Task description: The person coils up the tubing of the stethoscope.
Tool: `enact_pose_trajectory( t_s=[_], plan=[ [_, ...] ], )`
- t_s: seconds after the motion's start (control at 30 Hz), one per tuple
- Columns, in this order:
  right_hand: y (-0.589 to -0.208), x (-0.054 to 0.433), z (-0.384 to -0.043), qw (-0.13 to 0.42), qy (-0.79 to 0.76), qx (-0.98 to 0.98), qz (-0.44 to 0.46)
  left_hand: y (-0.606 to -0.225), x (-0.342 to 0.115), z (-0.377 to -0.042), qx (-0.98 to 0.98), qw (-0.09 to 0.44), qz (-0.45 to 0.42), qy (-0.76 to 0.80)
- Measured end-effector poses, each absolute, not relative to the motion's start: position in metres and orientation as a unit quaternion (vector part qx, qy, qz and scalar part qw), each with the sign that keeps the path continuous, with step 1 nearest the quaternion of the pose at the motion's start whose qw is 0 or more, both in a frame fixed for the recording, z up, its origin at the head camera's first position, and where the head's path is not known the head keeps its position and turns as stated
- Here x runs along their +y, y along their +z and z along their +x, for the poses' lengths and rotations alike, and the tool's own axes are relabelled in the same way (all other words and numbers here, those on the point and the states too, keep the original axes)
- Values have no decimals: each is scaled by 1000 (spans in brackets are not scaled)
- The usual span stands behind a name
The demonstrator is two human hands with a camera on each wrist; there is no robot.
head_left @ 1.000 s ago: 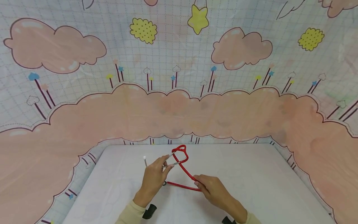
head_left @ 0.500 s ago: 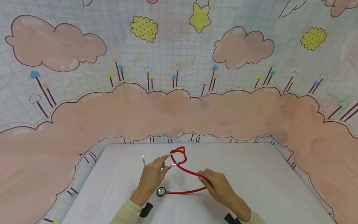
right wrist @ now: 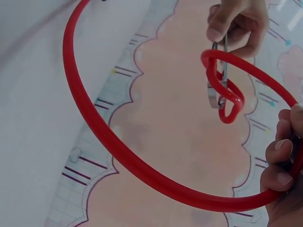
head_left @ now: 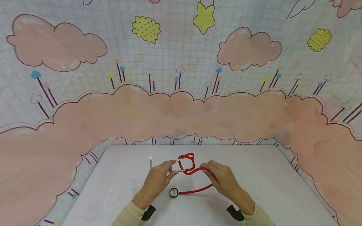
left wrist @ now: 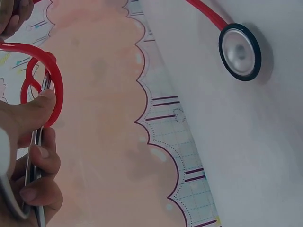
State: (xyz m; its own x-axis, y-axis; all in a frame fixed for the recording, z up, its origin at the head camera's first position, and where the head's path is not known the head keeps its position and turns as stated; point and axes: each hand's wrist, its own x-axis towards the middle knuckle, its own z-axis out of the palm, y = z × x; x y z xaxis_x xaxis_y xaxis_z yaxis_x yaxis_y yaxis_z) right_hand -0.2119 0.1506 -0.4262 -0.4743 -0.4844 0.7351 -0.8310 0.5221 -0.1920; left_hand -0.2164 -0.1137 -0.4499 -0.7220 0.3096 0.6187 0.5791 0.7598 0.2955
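Note:
A stethoscope with red tubing (head_left: pixel 195 190) and metal ear tubes is held between both hands above the white table. My left hand (head_left: pixel 157 180) grips the metal ear tubes (left wrist: pixel 35 142), and one white eartip (head_left: pixel 150 158) sticks up beyond its knuckles. Just past the fingers, the red tubing curls into a small loop (right wrist: pixel 227 101). My right hand (head_left: pixel 226 180) pinches the tubing further along, its fingers curled round it in the right wrist view. From that hand the tube bends back left to the round chest piece (head_left: pixel 173 192), which has a black rim and hangs low near the tabletop.
The white table (head_left: pixel 282 188) extends around both hands. Behind it and along its sides is a cloth (head_left: pixel 198 116) printed with clouds and stars. Black bands (head_left: pixel 235 212) sit by the wrists.
My right hand has moved up and slightly right, drawing the tubing flatter. The chest piece has swung into view and shifted right. My left hand keeps hold of the ear tubes.

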Motion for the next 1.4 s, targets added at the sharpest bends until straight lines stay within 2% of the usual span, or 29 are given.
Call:
enact_pose_trajectory(
  t_s=[0.3, 0.73, 0.9, 1.17, 1.4],
  plan=[
    [-415, 148, -219, 335, 259, -801, 424, -448, -109, -208, -897, 232, -281, -249],
    [-406, 146, -217, 318, 237, -814, 424, -439, -110, -189, -894, 188, -339, -225],
    [-402, 144, -213, 307, 248, -816, 422, -437, -110, -183, -883, 203, -366, -212],
    [-397, 144, -214, 253, 287, -817, 430, -434, -108, -183, -855, 243, -417, -192],
    [-400, 143, -223, 223, 318, -815, 431, -434, -109, -184, -842, 247, -432, -208]
  ],
)
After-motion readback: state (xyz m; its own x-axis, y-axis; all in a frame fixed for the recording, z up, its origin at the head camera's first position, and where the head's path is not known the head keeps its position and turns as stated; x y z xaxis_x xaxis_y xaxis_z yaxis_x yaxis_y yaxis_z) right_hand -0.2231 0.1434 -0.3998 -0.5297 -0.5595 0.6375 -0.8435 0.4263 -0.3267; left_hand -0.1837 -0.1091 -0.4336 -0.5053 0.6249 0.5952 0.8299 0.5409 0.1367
